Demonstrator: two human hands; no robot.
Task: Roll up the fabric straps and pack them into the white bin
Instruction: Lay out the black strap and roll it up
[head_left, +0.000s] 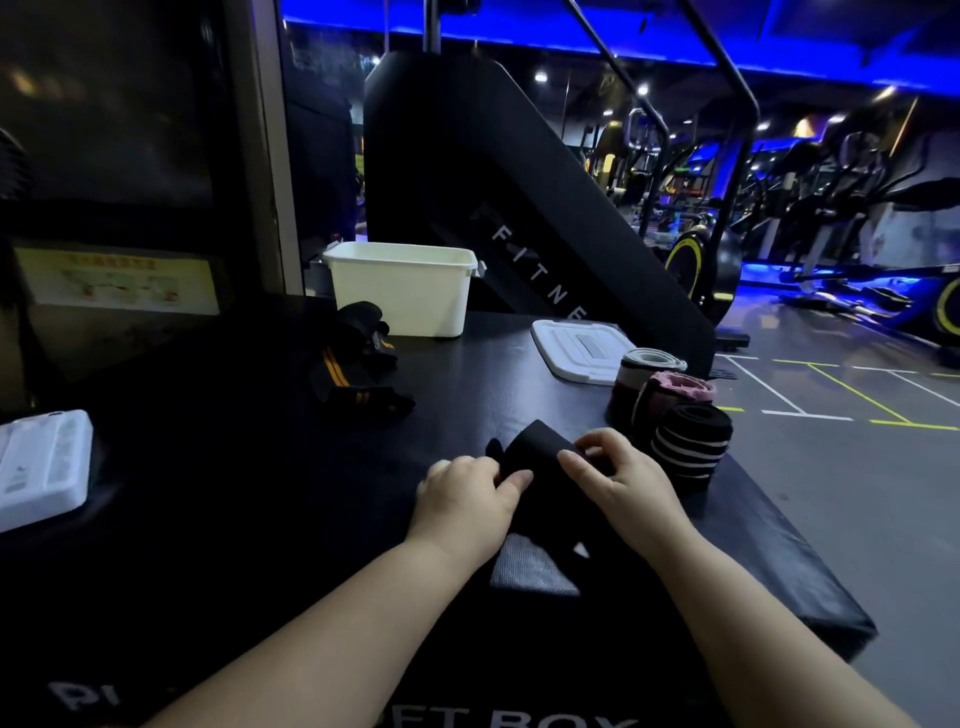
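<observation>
A black fabric strap lies on the black padded box top, partly rolled at its far end. My left hand pinches its left edge and my right hand pinches the right edge of the roll. Three rolled straps stand just right of my hands: a grey-white one, a pink one and a black one with white stripes. A loose heap of black straps with orange stripes lies at the left centre. The white bin stands open at the far edge.
The bin's white lid lies flat to the right of the bin. A white flat case sits at the left edge. The box's right edge drops to the gym floor. A large black fitness machine rises behind.
</observation>
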